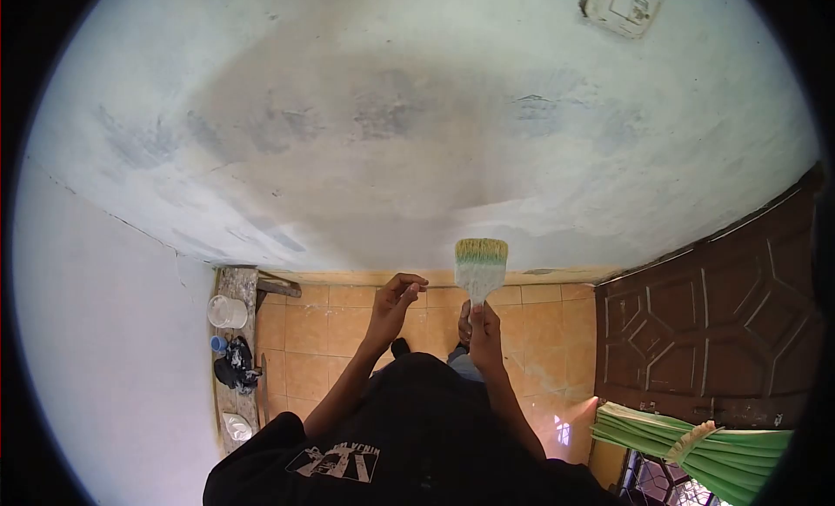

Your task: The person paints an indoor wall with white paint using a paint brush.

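My right hand (pixel 481 328) is closed around the handle of a wide paintbrush (pixel 480 271). The brush stands upright with its bristles toward the wall; they are yellowish at the tip and greenish lower down, above a whitish body. My left hand (pixel 396 304) is raised a little to the left of the brush, apart from it. Its fingers are curled and the thumb lies against the index finger; whether something small is pinched there is hidden. Before both hands rises a whitish wall (pixel 383 184) with grey smudged patches and small cracks.
A wooden bench (pixel 247 284) along the left wall bears a white tub (pixel 228 312), a blue cup (pixel 218 342), a dark cloth or bag (pixel 235 367) and a white bag (pixel 237 426). Orange tiles (pixel 300 367) cover the floor. Right: brown panelled door (pixel 696 323), green curtain (pixel 644 432). A switch (pixel 622 8) is above.
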A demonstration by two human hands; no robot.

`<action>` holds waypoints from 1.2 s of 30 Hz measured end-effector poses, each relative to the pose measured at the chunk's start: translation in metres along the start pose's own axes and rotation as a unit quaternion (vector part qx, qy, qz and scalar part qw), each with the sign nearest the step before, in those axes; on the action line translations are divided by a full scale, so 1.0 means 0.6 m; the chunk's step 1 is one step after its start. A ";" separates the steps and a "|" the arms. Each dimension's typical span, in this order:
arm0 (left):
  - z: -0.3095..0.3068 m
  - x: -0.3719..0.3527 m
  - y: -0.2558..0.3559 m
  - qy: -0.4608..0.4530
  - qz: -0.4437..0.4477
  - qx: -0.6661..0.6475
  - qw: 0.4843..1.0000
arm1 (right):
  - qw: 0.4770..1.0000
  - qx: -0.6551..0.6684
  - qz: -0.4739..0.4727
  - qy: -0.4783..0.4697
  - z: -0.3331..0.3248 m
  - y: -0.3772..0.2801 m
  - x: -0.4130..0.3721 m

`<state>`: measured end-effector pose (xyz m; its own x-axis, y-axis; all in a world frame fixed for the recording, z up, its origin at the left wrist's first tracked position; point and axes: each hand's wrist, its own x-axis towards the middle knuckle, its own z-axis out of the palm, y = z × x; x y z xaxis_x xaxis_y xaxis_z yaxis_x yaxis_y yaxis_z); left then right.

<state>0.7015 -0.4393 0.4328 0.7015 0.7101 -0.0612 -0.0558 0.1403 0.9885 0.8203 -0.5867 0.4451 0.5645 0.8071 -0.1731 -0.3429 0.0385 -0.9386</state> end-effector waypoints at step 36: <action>-0.060 -0.397 -0.021 0.044 -0.016 0.006 0.999 | 0.991 -0.126 -0.013 -0.037 0.135 0.086 -0.297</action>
<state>0.5095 -0.5856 0.4298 0.6369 0.7638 -0.1048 -0.0244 0.1558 0.9875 0.6411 -0.6805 0.4517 0.5108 0.8490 -0.1350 -0.1263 -0.0812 -0.9887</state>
